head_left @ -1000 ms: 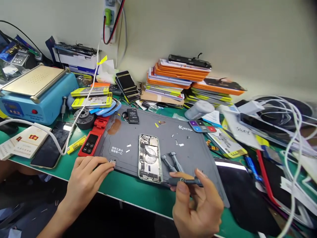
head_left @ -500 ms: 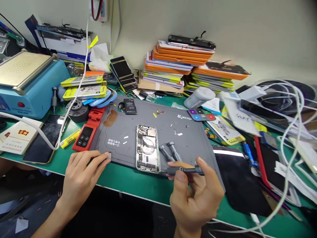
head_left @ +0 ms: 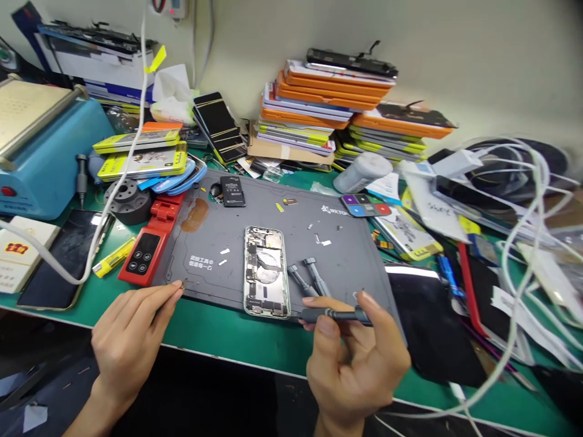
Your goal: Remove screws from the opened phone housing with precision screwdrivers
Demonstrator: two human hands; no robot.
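Observation:
An opened phone (head_left: 266, 273) with its inner parts showing lies on the grey mat (head_left: 218, 224), close to its front edge. My right hand (head_left: 353, 358) holds a dark screwdriver (head_left: 337, 314) between thumb and fingers, right of the phone. Two more grey screwdrivers (head_left: 316, 276) lie on the mat just beyond it. At the mat's front left edge, my left hand (head_left: 136, 334) is closed in a pinch; a tiny piece shows at its fingertips, too small to name. A black battery (head_left: 232, 192) rests near the mat's back edge.
A red device (head_left: 144, 252) and a blue machine (head_left: 54, 158) stand at the left. Stacked orange and yellow boxes (head_left: 314, 109) are at the back. On the right are a black screen (head_left: 437, 328) and tangled white cables (head_left: 542, 200). Small pieces are scattered on the mat.
The view has shifted slightly. The small metal piece at my left fingertips shows less, and tiny bits now show on the mat beside them. My right hand still holds the screwdriver.

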